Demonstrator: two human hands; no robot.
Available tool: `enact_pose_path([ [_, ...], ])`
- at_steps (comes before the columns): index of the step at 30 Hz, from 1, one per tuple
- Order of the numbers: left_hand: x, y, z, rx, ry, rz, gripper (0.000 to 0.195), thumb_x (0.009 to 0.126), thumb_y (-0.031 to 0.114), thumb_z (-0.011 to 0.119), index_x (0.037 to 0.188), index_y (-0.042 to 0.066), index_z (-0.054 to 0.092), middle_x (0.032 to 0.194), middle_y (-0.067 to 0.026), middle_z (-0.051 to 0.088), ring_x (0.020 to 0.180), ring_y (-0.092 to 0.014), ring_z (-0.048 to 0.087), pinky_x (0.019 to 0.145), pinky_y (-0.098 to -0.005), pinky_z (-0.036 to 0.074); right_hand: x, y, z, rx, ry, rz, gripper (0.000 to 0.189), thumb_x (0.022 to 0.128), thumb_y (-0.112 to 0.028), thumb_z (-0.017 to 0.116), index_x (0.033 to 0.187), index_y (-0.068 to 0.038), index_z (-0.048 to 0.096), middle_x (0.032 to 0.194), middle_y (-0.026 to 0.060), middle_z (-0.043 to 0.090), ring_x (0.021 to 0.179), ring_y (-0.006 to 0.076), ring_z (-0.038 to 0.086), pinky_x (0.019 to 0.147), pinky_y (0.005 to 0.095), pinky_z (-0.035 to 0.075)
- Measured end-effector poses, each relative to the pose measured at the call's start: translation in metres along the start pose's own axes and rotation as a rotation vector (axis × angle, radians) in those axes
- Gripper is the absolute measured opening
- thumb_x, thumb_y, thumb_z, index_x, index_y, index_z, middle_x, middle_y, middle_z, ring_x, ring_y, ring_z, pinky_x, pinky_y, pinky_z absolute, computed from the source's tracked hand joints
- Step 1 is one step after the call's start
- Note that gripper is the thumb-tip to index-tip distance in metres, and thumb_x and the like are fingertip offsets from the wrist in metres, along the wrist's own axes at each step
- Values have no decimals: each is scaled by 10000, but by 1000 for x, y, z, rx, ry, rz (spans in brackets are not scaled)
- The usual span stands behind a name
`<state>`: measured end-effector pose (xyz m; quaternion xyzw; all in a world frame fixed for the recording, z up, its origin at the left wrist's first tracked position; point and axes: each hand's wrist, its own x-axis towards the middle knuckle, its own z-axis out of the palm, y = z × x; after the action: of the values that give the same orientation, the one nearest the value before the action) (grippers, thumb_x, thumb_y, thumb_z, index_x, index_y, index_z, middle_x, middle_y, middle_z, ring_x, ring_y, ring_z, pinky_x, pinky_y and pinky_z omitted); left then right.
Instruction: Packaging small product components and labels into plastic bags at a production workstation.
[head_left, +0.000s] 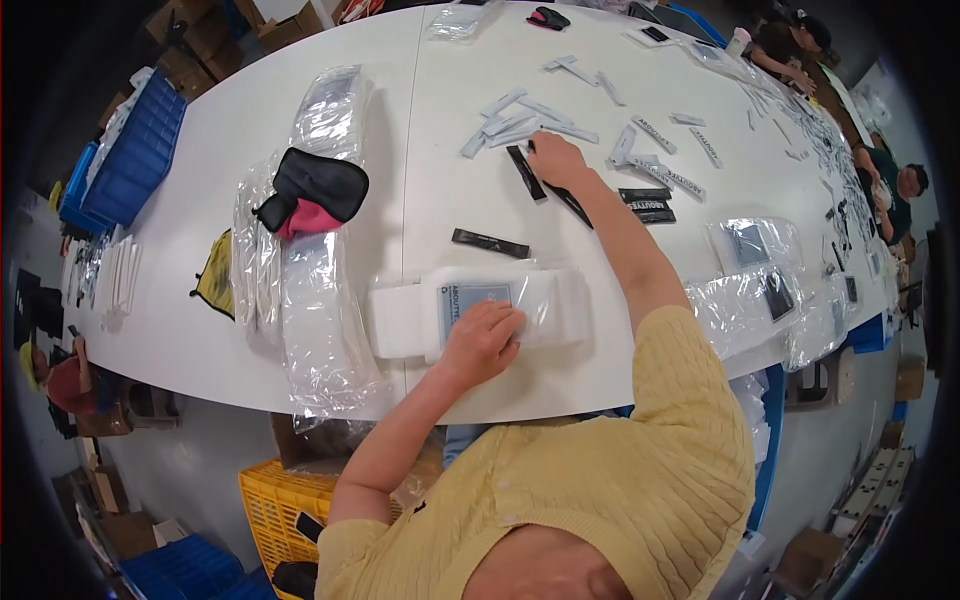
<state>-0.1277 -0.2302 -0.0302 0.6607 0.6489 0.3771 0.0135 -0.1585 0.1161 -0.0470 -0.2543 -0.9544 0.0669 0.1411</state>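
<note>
My left hand (484, 341), fingers curled, holds the top of a clear plastic packet (474, 291) with a grey-blue printed panel. This packet lies on white folded pieces (395, 319) on the table in front of me. Farther out, my right hand (559, 159) has its fingertips on a black stick sachet (571, 205), which is partly hidden under the hand and wrist. Just left of it lies another black sachet (526, 172). A single black sachet (490, 244) rests above the packet. White stick sachets (517, 124) are scattered beyond my right fingers.
Stacked clear packets (326, 322) stand at left, with a black and pink cloth item (319, 191) on top. More packets (750, 300) lie at right, near black sachets (646, 206). A blue crate (135, 150) and a yellow crate (289, 495) flank the table. Other people (892, 187) sit around it.
</note>
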Motion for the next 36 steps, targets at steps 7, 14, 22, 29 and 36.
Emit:
enact_pose_path([
  [7,2,4,-4,-30,25,-24,317,684,55,651,996,63,597,938,-121,619,909,-306,591,813,-404,485,-32,-7,-45,792,610,298,222,858,-200,529,987,-20,526,663,105,574,571,219,575,537,328,455],
  [14,12,4,-14,-362,34,-479,210,888,205,497,876,10,572,663,-192,522,570,-320,518,533,-373,410,-161,-55,-94,1210,669,316,149,861,-157,593,844,-9,585,637,12,536,497,72,493,473,216,406],
  [22,26,19,-28,-273,184,-414,186,813,43,555,986,14,616,628,-87,501,535,-196,480,509,-290,397,-229,-66,-65,824,349,297,224,869,-224,601,730,-56,551,544,-16,469,508,40,364,447,230,306],
  [29,36,26,-35,281,288,330,342,650,9,660,991,4,638,666,-53,441,644,-223,493,573,-327,435,-224,-126,-116,1535,-142,540,221,847,-220,621,745,-29,580,494,-14,446,345,66,340,363,229,270],
  [36,29,40,-30,-200,285,-189,211,770,62,648,971,-3,646,796,-67,580,732,-208,570,648,-305,484,-223,-135,-115,1139,-17,199,218,796,-208,666,818,0,603,559,58,524,455,92,477,431,258,384],
])
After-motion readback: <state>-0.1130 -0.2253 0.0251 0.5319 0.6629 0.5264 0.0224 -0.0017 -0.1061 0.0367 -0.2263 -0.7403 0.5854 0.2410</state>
